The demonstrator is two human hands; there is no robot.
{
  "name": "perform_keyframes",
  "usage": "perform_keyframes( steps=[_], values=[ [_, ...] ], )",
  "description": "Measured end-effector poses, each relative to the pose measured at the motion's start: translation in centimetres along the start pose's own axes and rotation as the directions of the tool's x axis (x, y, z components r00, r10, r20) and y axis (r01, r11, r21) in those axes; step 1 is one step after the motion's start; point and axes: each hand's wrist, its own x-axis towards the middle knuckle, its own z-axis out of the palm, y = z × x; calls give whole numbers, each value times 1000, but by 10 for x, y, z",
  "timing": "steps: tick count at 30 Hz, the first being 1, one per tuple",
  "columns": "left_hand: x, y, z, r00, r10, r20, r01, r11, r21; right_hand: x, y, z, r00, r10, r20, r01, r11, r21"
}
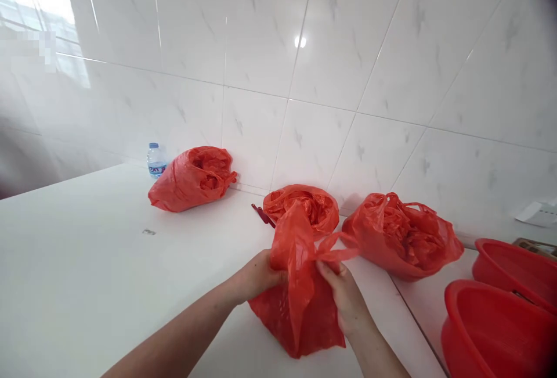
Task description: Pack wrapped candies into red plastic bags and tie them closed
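A thin red plastic bag (300, 308) hangs between my two hands above the white table, its handles loose at the top. My left hand (260, 276) grips the bag's left side, its fingers partly hidden behind the plastic. On the other side, my right hand (342, 291) pinches the bag below a handle, thumb in front. Just behind it sits a red bag (322, 207) holding crumpled red plastic. Further right, a fuller red bag (402, 244) is stuffed with more of the same. Dark red objects (262, 214), perhaps scissors or a knife, lie partly under the middle bag.
A bulging red bag (191, 177) lies at the back left beside a water bottle (155, 160). Two red basins (487, 331) stand at the right edge. The white table (87, 273) meets a tiled wall (252, 128). A small scrap (148, 231) lies on the left.
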Motion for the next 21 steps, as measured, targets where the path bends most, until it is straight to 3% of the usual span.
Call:
perform_keyframes(
  steps=[3, 8, 12, 16, 18, 21],
  values=[
    [13, 1, 0, 1000, 3, -11, -4, 998, -67, 13, -16, 1, 995, -53, -81, 67, 980, 186],
    [31, -14, -11, 991, -59, -122, -5, 883, -470, 26, -29, -7, 991, -122, -59, 135, 921, 366],
    [37, -39, -18, 973, -187, -132, 74, 804, -591, 31, -11, -7, 992, -118, -32, 121, 916, 383],
    [33, -50, -19, 960, -244, -135, 120, 800, -588, 37, 14, -4, 999, -41, 29, 29, 935, 354],
    [27, -46, -18, 982, -172, -78, 106, 842, -529, 38, 23, -2, 1000, -23, 14, 19, 964, 266],
    [17, -37, -14, 995, 47, 84, -12, 928, -372, 35, 33, 5, 1000, -6, -4, 7, 988, 151]
  ],
)
